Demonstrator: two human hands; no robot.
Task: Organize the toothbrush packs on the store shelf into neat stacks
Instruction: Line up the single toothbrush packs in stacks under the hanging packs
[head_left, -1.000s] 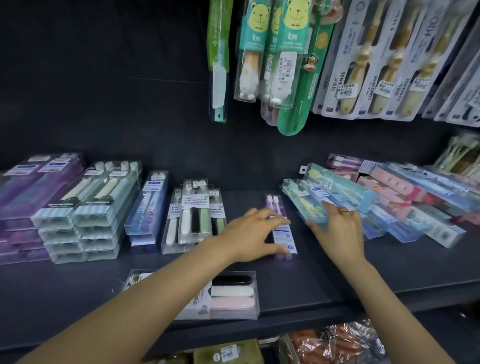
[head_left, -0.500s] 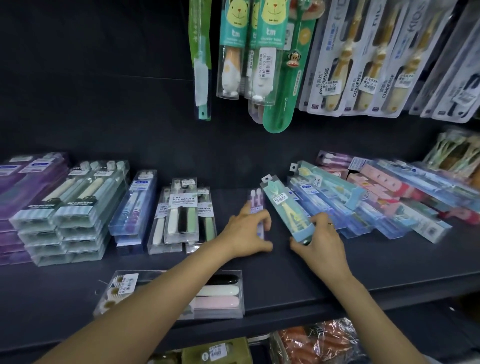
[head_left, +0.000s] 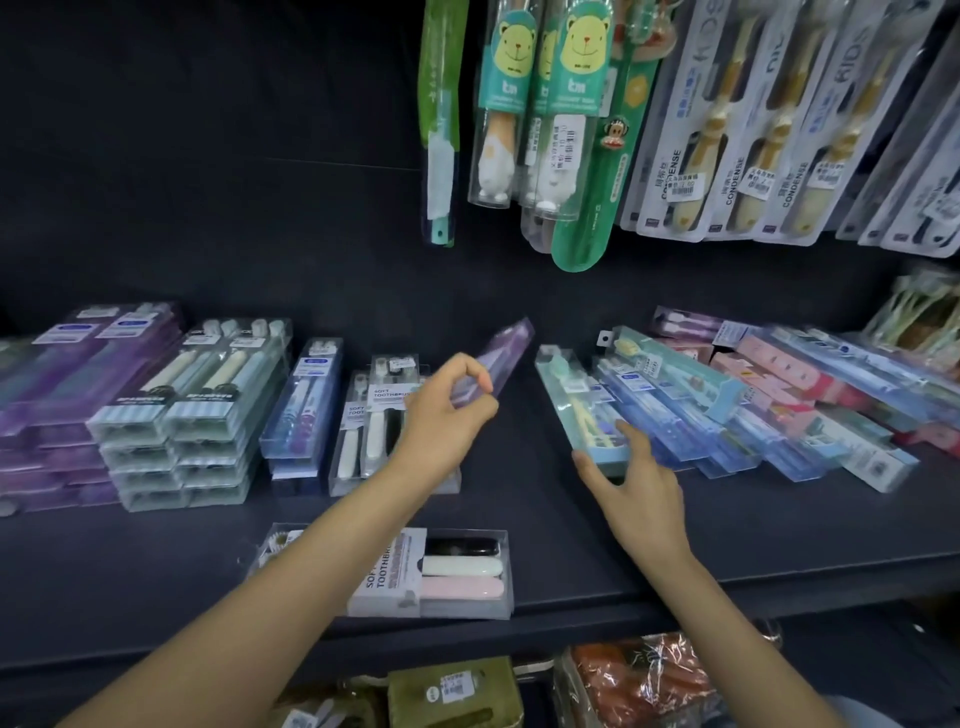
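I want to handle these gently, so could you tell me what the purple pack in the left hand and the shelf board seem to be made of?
The purple pack, pinched by the left hand, looks like thin clear plastic, tinted and glossy: light glints along its edges and you see through it. The shelf board looks like matte dark-painted metal or laminate; its flat dull surface leaves that open.

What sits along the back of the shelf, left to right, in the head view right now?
Purple packs → green-and-cream stack → blue pack → soft toothbrush packs → left hand holding lifted purple pack → right hand on teal pack → slanted blue-pink pile.
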